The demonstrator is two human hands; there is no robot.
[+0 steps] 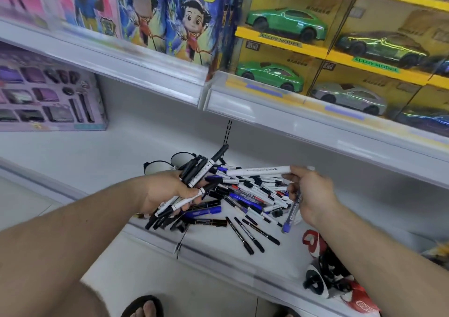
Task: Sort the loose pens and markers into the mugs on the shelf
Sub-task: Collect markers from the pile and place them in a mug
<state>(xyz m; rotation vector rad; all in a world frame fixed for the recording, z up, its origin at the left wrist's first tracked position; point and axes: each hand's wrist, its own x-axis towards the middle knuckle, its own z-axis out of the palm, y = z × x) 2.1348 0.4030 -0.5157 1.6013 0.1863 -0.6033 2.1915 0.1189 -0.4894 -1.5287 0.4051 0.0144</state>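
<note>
- My left hand (167, 190), centre of the frame, grips a thick bundle of black-and-white markers (194, 176), fingers curled round them; none of these has reached a mug.
- My right hand (308, 193), right of centre, pinches a long white marker (258, 171) at its end between thumb and fingertips, and a blue-capped pen (292, 213) hangs down from the same hand's curled fingers.
- Between my hands the loose pile of pens and markers (252, 195) lies on the white shelf (97, 151), with a few thin black pens (250, 236) strayed toward the lower edge.
- Two mugs (170, 162) stand just behind my left hand, mostly hidden; I can't tell what is in them, but the rims showing look bare.
- I judge the job early: I'm gathering by kind, most of the pile is unsorted, and dropping each bundle into its mug is all to come.
</note>
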